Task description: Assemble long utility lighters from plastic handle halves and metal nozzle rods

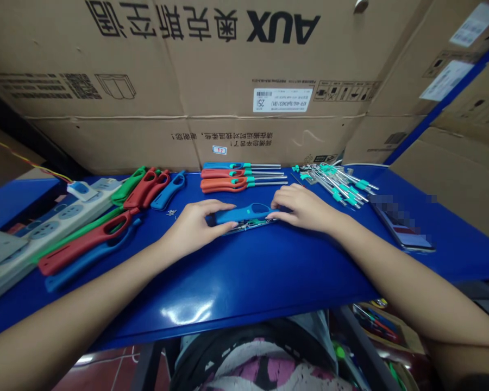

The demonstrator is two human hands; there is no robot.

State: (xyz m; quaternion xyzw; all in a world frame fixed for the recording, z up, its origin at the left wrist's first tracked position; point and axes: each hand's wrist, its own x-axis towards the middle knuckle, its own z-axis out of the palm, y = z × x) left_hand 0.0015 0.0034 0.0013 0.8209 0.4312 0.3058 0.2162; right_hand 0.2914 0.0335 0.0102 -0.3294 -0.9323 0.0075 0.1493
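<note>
A blue lighter casing [244, 213] lies in front of me on the table, with thin wires and metal parts showing along its near side. My left hand [195, 224] grips the casing's left end between thumb and fingers. At its right end, my right hand [303, 207] pinches the casing with fingertips. Just beyond are long-nosed lighters [228, 185] in blue, red and orange, laid side by side. To the right of these is a pile of metal tubes with teal parts [342, 184]. A few tiny metal pins [171, 212] lie left of my left hand.
Red, green and blue casings [85, 244] lie at the left beside a white power strip [57, 222]. A phone [405, 222] rests on the blue table [228, 288] at the right. Cardboard [212, 70] walls the back. Below the right edge is an open box [391, 331] of parts.
</note>
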